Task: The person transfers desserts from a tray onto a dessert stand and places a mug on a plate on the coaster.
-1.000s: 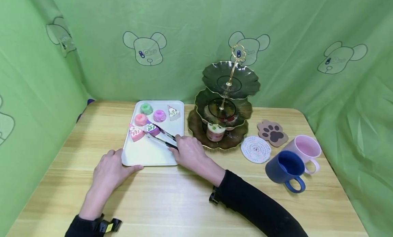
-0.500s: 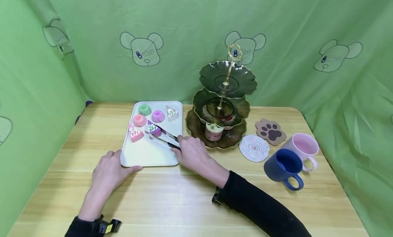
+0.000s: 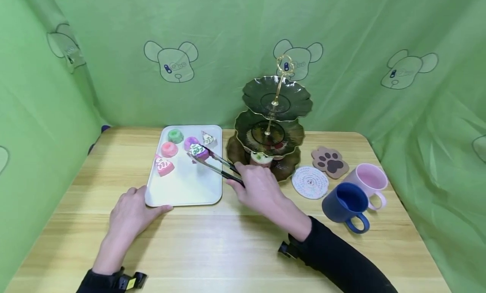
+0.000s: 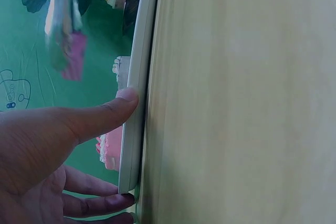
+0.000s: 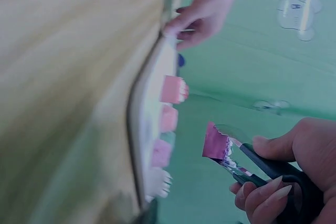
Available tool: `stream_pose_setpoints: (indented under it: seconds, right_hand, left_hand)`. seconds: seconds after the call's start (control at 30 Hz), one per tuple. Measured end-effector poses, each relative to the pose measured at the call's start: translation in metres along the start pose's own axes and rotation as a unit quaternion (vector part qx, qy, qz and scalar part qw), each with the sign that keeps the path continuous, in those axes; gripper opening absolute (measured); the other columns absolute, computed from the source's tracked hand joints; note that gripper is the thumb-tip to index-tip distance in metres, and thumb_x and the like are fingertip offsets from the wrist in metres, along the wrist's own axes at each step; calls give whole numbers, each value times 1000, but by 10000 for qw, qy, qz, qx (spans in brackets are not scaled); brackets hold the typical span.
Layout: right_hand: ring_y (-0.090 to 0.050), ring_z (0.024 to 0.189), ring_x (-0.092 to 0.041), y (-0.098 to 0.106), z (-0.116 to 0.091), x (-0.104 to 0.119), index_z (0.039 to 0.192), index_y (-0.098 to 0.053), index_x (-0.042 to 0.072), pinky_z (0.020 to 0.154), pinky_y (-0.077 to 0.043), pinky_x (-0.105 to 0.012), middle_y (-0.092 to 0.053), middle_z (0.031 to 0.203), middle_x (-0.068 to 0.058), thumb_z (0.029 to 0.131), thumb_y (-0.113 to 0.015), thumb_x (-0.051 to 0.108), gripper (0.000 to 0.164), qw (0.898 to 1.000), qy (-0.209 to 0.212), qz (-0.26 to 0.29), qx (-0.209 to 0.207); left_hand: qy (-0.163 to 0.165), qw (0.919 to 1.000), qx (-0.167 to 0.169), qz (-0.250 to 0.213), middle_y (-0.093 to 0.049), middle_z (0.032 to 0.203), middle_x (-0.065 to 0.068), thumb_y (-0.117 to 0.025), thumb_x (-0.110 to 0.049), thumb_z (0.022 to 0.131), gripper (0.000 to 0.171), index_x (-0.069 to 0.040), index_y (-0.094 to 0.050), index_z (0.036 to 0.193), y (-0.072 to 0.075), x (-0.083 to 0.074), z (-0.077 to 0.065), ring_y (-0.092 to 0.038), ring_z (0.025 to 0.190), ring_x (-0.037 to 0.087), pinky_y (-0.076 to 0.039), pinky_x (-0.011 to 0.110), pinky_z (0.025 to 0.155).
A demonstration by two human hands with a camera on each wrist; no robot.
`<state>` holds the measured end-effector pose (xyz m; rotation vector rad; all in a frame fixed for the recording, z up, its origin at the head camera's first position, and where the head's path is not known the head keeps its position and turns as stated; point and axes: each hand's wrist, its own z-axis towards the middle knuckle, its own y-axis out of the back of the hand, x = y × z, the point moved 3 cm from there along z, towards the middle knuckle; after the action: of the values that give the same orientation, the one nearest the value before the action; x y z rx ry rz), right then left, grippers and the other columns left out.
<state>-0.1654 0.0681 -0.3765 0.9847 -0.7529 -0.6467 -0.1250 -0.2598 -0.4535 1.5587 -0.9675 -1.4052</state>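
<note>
At the near corner of the white tray [image 3: 182,192], between seven and eight o'clock, the left hand [image 3: 130,213] pinched the rim between thumb and fingers. Just past the tray's three o'clock, the right hand [image 3: 261,186] gripped tongs [image 3: 232,177], whose tips held a purple slice [image 3: 198,150] clear above the tray. On the tray sat a pink slice [image 3: 164,166] at nine, green [image 3: 175,136] and pink [image 3: 169,149] round cakes near eleven, a purple round cake [image 3: 191,141] past twelve and a white slice [image 3: 209,138] past one. Beyond, a tiered stand [image 3: 262,100] stood at two, a round coaster [image 3: 310,182] at three.
</note>
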Motion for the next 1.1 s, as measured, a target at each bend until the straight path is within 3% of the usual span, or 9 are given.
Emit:
stream_pose_setpoints:
  seconds: [0.2, 0.3, 0.47, 0.57, 0.73, 0.87, 0.97, 1.1]
  right_hand:
    - [-61, 57, -20, 39, -13, -12, 126, -71, -3, 47, -49, -37, -74, 83, -11, 100, -76, 37, 48, 9996, 3, 55, -268]
    - [-58, 55, -18, 55, -19, -21, 131, -70, -5, 46, -46, -33, -76, 90, -17, 100, -75, 38, 53, 9994, -137, 62, -320]
    - [-48, 48, -14, 76, -29, -38, 126, -70, -4, 42, -38, -29, -72, 82, -14, 101, -74, 37, 48, 9987, -413, 24, -289]
    - [-48, 47, -15, 86, -37, -49, 128, -69, -3, 43, -38, -31, -70, 78, -13, 102, -73, 36, 47, 9978, -622, -41, -208]
    - [-58, 51, -19, 97, -54, -64, 132, -69, -2, 49, -49, -41, -73, 83, -19, 102, -71, 40, 52, 9954, -915, -232, -131]
    - [-62, 61, -25, 104, -67, -73, 118, -73, 4, 56, -52, -48, -70, 84, -13, 101, -73, 40, 40, 9942, -995, -359, -176]
    - [-68, 74, -36, 110, -74, -77, 121, -72, 3, 65, -55, -54, -72, 96, -18, 100, -75, 37, 40, 9937, -1019, -387, -248]
    - [-66, 68, -35, 116, -81, -82, 137, -67, 0, 61, -55, -54, -74, 100, -26, 98, -77, 36, 53, 9920, -1149, -417, -328]
  left_hand:
    - [-16, 10000, -3, 17, -62, 101, 28, -89, -63, 76, 91, 5, -63, 129, -1, 0, -1, -59, 87, 43, -50, 51, 64]
    - [-16, 10000, 6, 25, -62, 101, 28, -89, -63, 76, 91, 5, -63, 131, -1, 0, -1, -59, 88, 43, -49, 51, 63]
    - [4, 10000, -1, 29, -61, 99, 27, -89, -63, 76, 91, 5, -63, 129, 0, -1, -2, -58, 86, 43, -48, 50, 62]
    - [4, 10000, -3, 34, -61, 98, 26, -89, -63, 76, 90, 6, -63, 128, 0, -1, -2, -57, 85, 42, -48, 50, 61]
    - [51, 10000, 37, 29, -60, 99, 26, -89, -63, 76, 89, 5, -63, 127, 0, -1, -4, -57, 85, 42, -48, 49, 61]
    - [37, 10000, 60, 40, -61, 101, 27, -88, -65, 76, 91, 5, -63, 129, 0, -1, -4, -58, 87, 44, -49, 51, 62]
    - [21, 10000, 41, 52, -61, 101, 28, -88, -65, 76, 91, 5, -63, 130, 0, -1, -4, -59, 88, 44, -49, 52, 62]
    - [-19, 10000, -27, 62, -61, 100, 27, -89, -63, 76, 89, 4, -63, 128, -1, -2, -3, -58, 86, 44, -49, 50, 61]
